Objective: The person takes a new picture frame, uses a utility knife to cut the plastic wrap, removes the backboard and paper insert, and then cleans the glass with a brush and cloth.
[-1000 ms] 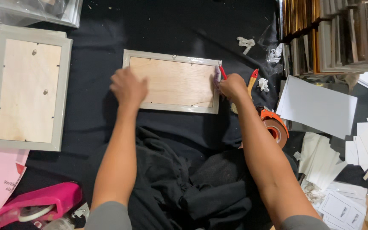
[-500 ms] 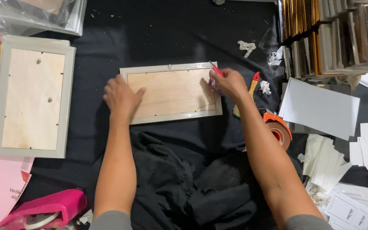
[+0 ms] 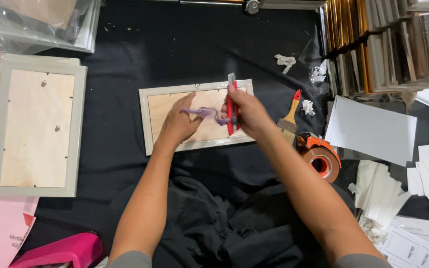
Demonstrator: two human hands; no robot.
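- The right hand is clamped around a red-handled utility knife, held upright over the right part of a small picture frame that lies face down on the black cloth, its plywood backing up.
- The left hand rests on that backing with its fingers pinched together on a piece of purple yarn, which runs across to the knife.
- The yarn's far end is hidden behind the knife, so whether it is looped or simply pressed there cannot be told; the blade seems to point up, away from the person.
- Risk: the blade sits close to the left fingertips; a slip while the yarn is pulled taut could nick a finger or score the wood.
- Risk: neither palm pins the frame firmly, so a tug could skid it on the cloth.
- Nearby lie a paintbrush and an orange tape dispenser just right of the frame, and a larger frame well to the left.
- Since half a second ago, the left hand has moved from the frame's left edge to its middle, the knife has come inward from the top right corner, and the yarn has appeared.
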